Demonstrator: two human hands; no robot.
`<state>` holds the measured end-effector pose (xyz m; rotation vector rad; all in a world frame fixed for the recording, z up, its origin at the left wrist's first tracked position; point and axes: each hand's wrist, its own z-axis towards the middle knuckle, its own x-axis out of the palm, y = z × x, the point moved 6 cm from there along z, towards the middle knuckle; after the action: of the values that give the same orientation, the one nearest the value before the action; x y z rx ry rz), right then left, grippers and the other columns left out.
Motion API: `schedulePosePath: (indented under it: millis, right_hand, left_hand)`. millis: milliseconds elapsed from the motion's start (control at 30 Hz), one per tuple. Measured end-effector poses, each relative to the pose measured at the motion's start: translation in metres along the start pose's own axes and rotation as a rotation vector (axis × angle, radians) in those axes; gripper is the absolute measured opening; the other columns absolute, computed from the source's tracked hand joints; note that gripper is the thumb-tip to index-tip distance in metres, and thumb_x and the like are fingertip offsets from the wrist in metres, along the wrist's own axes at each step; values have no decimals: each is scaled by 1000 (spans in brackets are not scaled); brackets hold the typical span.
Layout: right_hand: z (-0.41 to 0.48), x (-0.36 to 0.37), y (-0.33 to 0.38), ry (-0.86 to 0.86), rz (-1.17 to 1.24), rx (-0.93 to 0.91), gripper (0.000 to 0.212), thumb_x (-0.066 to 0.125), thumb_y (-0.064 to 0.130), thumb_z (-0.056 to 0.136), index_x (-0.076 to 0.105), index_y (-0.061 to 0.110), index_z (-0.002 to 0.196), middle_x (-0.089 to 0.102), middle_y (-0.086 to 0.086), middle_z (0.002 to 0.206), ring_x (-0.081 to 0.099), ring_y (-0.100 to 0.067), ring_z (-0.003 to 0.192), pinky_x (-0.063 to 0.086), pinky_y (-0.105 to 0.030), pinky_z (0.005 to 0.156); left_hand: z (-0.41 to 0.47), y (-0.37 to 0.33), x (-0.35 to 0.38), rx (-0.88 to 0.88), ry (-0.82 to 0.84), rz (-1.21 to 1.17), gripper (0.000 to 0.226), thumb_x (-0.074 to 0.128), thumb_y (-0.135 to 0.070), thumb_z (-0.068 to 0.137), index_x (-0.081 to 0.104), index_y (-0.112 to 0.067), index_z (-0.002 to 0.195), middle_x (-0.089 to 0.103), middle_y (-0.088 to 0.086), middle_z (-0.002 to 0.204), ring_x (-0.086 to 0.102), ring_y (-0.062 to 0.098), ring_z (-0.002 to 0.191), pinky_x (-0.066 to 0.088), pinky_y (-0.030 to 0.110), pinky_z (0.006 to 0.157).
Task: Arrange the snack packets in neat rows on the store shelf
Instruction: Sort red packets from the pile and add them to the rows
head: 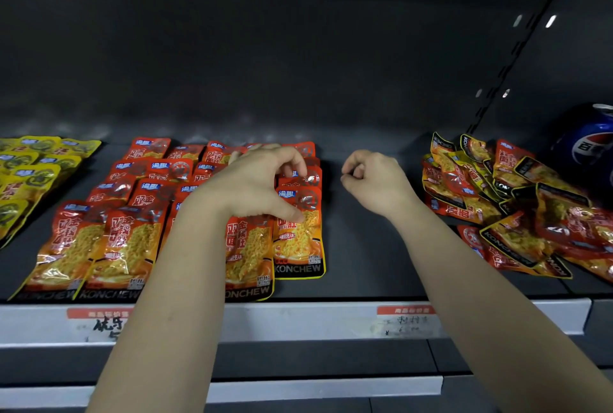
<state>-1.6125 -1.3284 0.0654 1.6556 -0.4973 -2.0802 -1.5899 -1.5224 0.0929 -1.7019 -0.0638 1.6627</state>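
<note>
Now, with the left hand (255, 183) arched over the rowed packets (126, 246), thumb on the front-right one (grip unclear), and the right hand (371, 180) clenched empty above the shelf (358, 253), best nudge that packet level with its neighbours.

A dark flat store shelf (358, 246) carries everything. Yellow foil snack packets (30, 174) lie at far left. Right of them, red-orange foil snack packets (109, 246) lie in overlapping rows, near to far. A loose heap of mixed foil packets (517, 207) lies at right, with a blue drinks can (590, 147) behind it. The left hand (255, 183) is over the rows' right column. The right hand (371, 180) is over the gap between rows and heap.
</note>
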Motion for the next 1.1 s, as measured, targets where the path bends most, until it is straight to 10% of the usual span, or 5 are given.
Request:
schedulePosePath:
  millis: [167,367,1100]
  right_hand:
    - [0,1,1,-1,15,-11,7,62,18,85,61,24,86,59,8,75,60,-17,78,51,-31,70]
    - [-1,-4,2,26,13,-18,8,61,18,85,60,25,85,59,9,75,61,-17,79,45,-25,67]
    - [-6,-129,-109,-88,-20,48,6,63,18,82,64,24,83,66,2,82,61,-17,77,41,-24,66]
  left_hand:
    - [1,0,-9,20,-148,-79,44,67,-62,57,59,-40,94,57,-19,98,55,3,98,40,48,99]
    - [7,-4,-19,27,-388,-15,17,64,-43,76,59,-38,92,56,-21,90,59,1,88,44,50,94]
    - [108,-145,74,124,-123,267,13,63,-34,85,59,-33,97,65,-12,92,59,8,90,31,33,85]
